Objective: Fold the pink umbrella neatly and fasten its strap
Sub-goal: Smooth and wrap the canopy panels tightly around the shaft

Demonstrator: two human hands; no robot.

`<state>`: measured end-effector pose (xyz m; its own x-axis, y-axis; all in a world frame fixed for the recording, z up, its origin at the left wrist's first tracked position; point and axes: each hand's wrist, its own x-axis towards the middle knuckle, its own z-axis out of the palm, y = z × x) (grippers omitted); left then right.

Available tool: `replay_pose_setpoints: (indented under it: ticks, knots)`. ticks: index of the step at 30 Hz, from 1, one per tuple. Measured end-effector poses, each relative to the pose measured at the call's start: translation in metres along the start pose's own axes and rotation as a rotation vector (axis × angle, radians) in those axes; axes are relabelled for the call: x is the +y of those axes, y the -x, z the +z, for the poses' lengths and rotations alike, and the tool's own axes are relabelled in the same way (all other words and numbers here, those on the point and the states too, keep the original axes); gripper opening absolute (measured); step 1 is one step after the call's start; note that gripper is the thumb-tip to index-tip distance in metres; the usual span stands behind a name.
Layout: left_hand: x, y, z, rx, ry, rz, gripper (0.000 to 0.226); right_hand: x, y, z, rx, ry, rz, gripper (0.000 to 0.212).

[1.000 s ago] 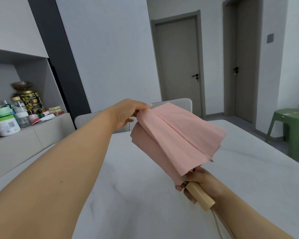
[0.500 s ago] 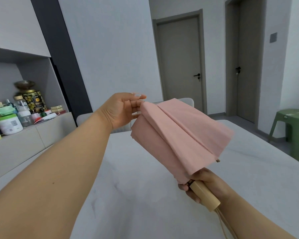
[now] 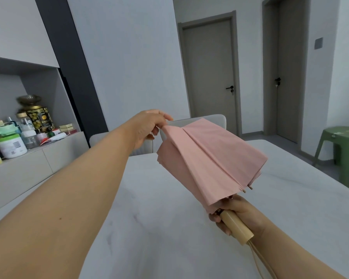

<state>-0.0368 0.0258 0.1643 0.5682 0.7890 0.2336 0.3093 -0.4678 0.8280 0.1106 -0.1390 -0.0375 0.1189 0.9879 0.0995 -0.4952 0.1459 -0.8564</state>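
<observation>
Soft, even indoor light fills the room, cool and slightly dim, with no hard shadows. The pale tabletop [image 3: 290, 208] carries only a faint sheen and weak, diffuse shading. The wide-angle lens bends the door frames [image 3: 237, 77] and the cabinet [image 3: 22, 63] near the edges. The jars [image 3: 10, 146] at the left look slightly blurred.

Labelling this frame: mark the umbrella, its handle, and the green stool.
umbrella [image 3: 214, 158], head view, middle of the pink cloth
handle [image 3: 237, 228], head view, bare wood below the right hand
green stool [image 3: 345, 133], head view, seat top
</observation>
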Motion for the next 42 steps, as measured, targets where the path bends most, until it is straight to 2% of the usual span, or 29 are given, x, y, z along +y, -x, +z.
replay_pose_setpoints:
  ticks: [4, 6, 10, 13, 18, 23, 26, 30, 33, 35, 37, 39, 42]
  knots:
    - [0.001, 0.004, 0.007, -0.054, -0.058, -0.016, 0.009, 0.003, -0.002, -0.002, 0.036, 0.029, 0.011, 0.042]
    - [-0.001, 0.005, 0.009, -0.040, -0.078, -0.001, 0.015, 0.002, -0.002, -0.001, 0.032, 0.020, 0.015, 0.044]
    - [-0.018, 0.006, 0.007, -0.037, 0.074, -0.013, 0.022, -0.003, 0.002, 0.003, -0.032, -0.015, 0.008, 0.031]
    - [-0.033, 0.007, 0.006, -0.067, 0.235, -0.040, 0.023, -0.004, 0.003, 0.002, -0.084, -0.059, 0.002, 0.044]
    - [-0.050, 0.007, 0.011, -0.039, 0.326, -0.084, 0.024, -0.003, 0.003, 0.001, -0.134, -0.138, 0.016, 0.057]
    - [-0.056, 0.009, 0.017, 0.007, 0.390, -0.109, 0.019, -0.002, 0.003, 0.001, -0.209, -0.300, 0.048, 0.054]
    - [-0.058, 0.009, 0.020, 0.021, 0.366, -0.107, 0.019, -0.004, 0.004, 0.006, -0.143, -0.335, 0.082, 0.061]
    - [-0.058, 0.008, 0.027, 0.082, 0.333, -0.104, 0.018, -0.004, 0.003, 0.007, -0.062, -0.252, 0.089, 0.064]
    - [-0.057, 0.007, 0.037, 0.153, 0.210, -0.108, 0.017, -0.002, 0.001, 0.004, -0.013, -0.154, 0.046, 0.064]
    - [-0.049, 0.008, 0.046, 0.299, -0.070, -0.092, 0.011, -0.002, 0.001, 0.004, 0.029, -0.062, 0.027, 0.065]
    - [-0.040, 0.011, 0.058, 0.438, -0.335, -0.029, 0.025, -0.002, 0.002, 0.005, 0.074, 0.016, 0.004, 0.054]
    - [-0.031, 0.019, 0.075, 0.455, -0.443, 0.079, 0.035, -0.002, 0.003, 0.007, 0.116, 0.076, -0.028, 0.037]
    - [-0.028, 0.029, 0.108, 0.373, -0.541, 0.245, 0.030, -0.003, 0.006, 0.013, 0.145, 0.177, -0.070, 0.029]
